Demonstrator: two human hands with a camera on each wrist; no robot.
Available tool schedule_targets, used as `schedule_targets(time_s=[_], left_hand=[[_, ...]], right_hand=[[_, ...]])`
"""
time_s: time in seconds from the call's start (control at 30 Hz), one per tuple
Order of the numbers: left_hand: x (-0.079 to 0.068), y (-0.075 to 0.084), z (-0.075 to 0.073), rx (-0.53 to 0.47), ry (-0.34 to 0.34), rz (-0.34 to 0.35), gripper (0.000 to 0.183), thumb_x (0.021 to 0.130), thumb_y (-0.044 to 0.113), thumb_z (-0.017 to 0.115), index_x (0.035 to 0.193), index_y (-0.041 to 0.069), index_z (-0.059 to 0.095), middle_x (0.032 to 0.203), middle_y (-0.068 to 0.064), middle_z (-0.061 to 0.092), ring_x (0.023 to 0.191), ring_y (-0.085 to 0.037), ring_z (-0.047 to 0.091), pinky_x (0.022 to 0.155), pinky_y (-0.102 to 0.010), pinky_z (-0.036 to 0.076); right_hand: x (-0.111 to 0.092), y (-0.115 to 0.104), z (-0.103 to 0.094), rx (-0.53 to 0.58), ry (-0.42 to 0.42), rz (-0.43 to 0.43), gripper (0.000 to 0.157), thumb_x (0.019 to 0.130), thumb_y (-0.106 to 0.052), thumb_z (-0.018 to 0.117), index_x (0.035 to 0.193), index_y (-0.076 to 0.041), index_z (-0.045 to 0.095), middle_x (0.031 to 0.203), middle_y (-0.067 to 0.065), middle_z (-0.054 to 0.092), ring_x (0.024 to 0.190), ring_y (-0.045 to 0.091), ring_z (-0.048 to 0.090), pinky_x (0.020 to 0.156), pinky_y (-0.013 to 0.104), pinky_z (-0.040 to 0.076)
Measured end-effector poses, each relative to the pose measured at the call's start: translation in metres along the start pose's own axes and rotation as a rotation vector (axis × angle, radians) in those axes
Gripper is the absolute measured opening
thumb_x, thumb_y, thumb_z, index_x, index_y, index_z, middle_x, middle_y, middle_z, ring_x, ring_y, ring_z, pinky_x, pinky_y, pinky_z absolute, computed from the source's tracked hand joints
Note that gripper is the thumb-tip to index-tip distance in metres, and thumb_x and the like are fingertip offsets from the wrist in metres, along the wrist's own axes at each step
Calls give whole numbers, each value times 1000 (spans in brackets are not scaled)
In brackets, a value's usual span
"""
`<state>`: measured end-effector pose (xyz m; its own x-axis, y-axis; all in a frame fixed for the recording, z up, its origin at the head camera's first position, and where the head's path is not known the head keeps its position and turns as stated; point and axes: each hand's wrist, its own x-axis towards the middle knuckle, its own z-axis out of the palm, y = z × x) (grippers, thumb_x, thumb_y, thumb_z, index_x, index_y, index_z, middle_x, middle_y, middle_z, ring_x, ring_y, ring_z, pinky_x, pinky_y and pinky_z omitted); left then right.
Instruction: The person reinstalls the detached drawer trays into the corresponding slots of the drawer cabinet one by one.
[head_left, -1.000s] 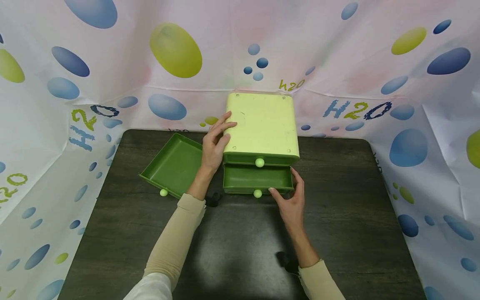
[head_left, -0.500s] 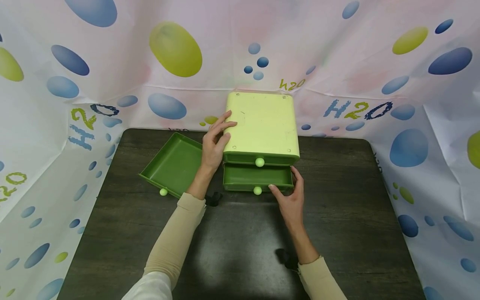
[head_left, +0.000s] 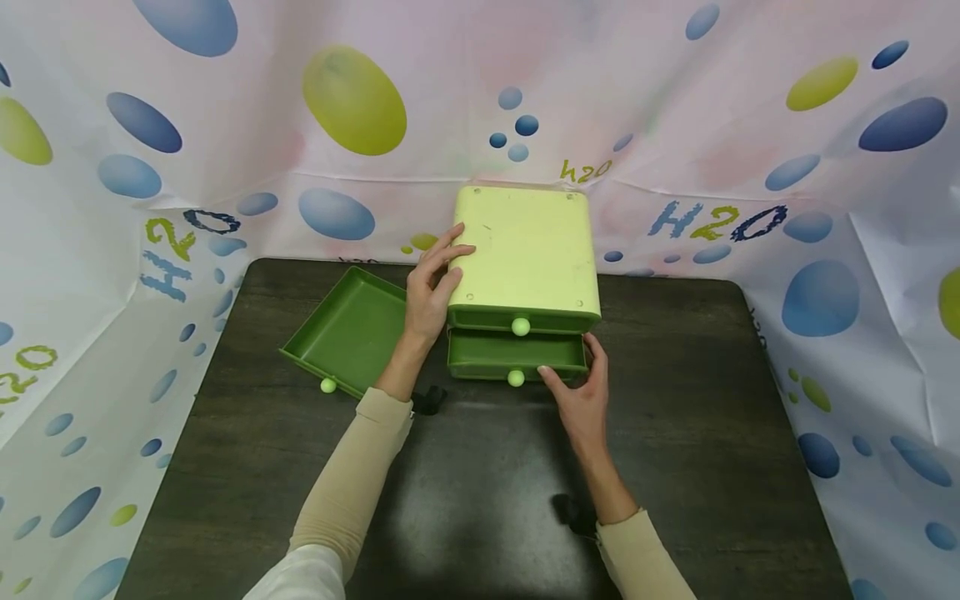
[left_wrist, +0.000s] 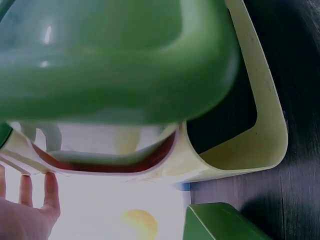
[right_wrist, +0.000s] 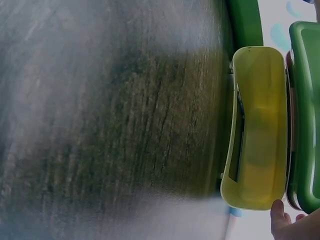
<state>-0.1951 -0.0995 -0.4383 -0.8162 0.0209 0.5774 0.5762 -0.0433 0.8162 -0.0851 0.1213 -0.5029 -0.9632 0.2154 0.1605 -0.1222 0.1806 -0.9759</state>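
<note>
A pale yellow-green drawer cabinet (head_left: 528, 246) stands at the back of the table. Its top drawer, with a round knob (head_left: 521, 327), is closed. Below it a green drawer (head_left: 517, 354) sticks partway out; its inside looks bare. My right hand (head_left: 588, 408) holds this drawer's right front corner, thumb on the front and fingers along the side. My left hand (head_left: 427, 300) rests against the cabinet's left side, fingers extended over the top edge. In the right wrist view the lowest bay (right_wrist: 262, 125) has no drawer in it.
A loose green drawer (head_left: 348, 329) lies askew on the dark wooden table (head_left: 675, 417), left of the cabinet and partly behind my left forearm. Close behind the cabinet hangs a white backdrop (head_left: 427, 83) with blue and green spots, which also lines both sides.
The partly open drawer has slid a little farther into the cabinet, with my right hand moving along with it. My left hand stays in place on the cabinet.
</note>
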Motion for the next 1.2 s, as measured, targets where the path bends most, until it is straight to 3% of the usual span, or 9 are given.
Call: schedule_targets(time_s=[0.4,0.53,0.63,0.8,1.2], left_hand=[[0,-1,-1,-9,0,-3,28,95,-9,46,117,-20,60,144,-35,42,140,-44,36,86,-30,35],[0,-1,-1,-10,2,-2,29,95,-9,46,117,-20,60,144,-35,43,139,-44,36,86,-29,35],[0,-2,-1,-9,0,-2,29,95,-10,46,117,-20,60,144,-35,42,140,-44,36,89,-29,37],[0,-1,-1,-10,-6,1,28,95,-10,45,117,-20,60,144,-36,42,140,-45,35,92,-29,37],[1,-2,-1,-20,-9,11,28,95,-12,45,116,-22,59,143,-37,41,139,-46,34,86,-29,35]], right_hand=[[7,0,2,-3,-16,46,82,90,-12,74,155,-2,24,157,20,26,145,33,27,113,52,25],[12,19,3,-4,-2,61,84,90,-18,76,156,-7,25,158,14,26,147,26,25,115,51,23],[13,22,3,6,3,50,84,89,-18,76,155,-7,26,157,14,27,146,26,27,114,51,24],[12,3,4,18,-6,19,80,89,-9,75,153,0,27,155,21,28,142,34,31,111,55,26],[15,3,5,19,-3,-1,79,90,-10,75,153,-1,28,153,20,30,141,34,33,111,55,27]])
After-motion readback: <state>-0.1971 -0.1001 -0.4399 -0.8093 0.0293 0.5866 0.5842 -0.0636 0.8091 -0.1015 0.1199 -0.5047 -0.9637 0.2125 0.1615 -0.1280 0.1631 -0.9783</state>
